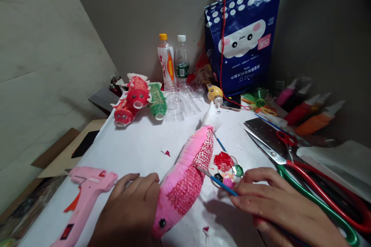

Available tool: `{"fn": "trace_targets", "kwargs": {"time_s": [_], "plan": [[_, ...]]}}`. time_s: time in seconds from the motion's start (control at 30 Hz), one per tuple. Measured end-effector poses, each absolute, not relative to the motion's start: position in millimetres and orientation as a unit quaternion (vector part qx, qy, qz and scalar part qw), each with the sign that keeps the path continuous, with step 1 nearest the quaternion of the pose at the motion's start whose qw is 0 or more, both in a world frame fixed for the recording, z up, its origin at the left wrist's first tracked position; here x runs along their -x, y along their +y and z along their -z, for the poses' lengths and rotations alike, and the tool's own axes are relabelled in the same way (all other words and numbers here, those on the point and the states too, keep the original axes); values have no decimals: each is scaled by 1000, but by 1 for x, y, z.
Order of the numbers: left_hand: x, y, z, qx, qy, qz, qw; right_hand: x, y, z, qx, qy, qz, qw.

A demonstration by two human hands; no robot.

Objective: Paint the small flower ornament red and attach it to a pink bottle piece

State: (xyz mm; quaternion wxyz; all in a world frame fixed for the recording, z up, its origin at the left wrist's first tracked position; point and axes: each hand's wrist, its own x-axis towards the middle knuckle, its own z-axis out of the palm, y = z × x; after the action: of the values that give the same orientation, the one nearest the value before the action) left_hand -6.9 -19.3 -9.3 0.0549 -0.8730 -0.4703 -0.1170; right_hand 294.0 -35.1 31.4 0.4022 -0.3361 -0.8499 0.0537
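Note:
A pink fish figure (185,179) with a white tail, red scale marks and a black eye lies slantwise on the white table. My left hand (130,204) holds the fish near its head, fingers curled against its left side; the thumb is hidden. Pinched in my right hand (275,200) is a blue paintbrush (222,186), its bristles touching the scales on the fish's right side. A paint palette (213,170) with red, green, black and pink paint sits just beyond my right hand. Another thin blue brush (220,142) lies partly behind the fish.
A pink glue gun (89,187) lies at left; large scissors (274,156) with red and green handles lie at right. Red (137,90) and green fish figures (157,102), bottles (166,61) and a blue tissue bag (240,42) stand behind. Paint bottles (314,117) line the right back.

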Motion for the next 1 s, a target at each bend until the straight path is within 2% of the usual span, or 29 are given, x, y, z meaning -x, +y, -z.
{"fn": "trace_targets", "kwargs": {"time_s": [0.13, 0.53, 0.77, 0.9, 1.0], "plan": [[5, -20, 4, 875, -466, 84, 100, -294, -35, -31, 313, -855, -85, 406], [2, -19, -7, 866, -497, 24, 55, -293, -41, -21, 418, -763, -170, 463], [9, -17, 0, 864, -503, 23, 26, -296, -45, -17, 404, -778, -166, 451], [2, -17, -11, 860, -509, 28, 9, -308, -47, -19, 445, -737, -142, 489], [-4, -17, -22, 851, -524, 13, -12, -317, -46, -24, 464, -758, -122, 442]]}}
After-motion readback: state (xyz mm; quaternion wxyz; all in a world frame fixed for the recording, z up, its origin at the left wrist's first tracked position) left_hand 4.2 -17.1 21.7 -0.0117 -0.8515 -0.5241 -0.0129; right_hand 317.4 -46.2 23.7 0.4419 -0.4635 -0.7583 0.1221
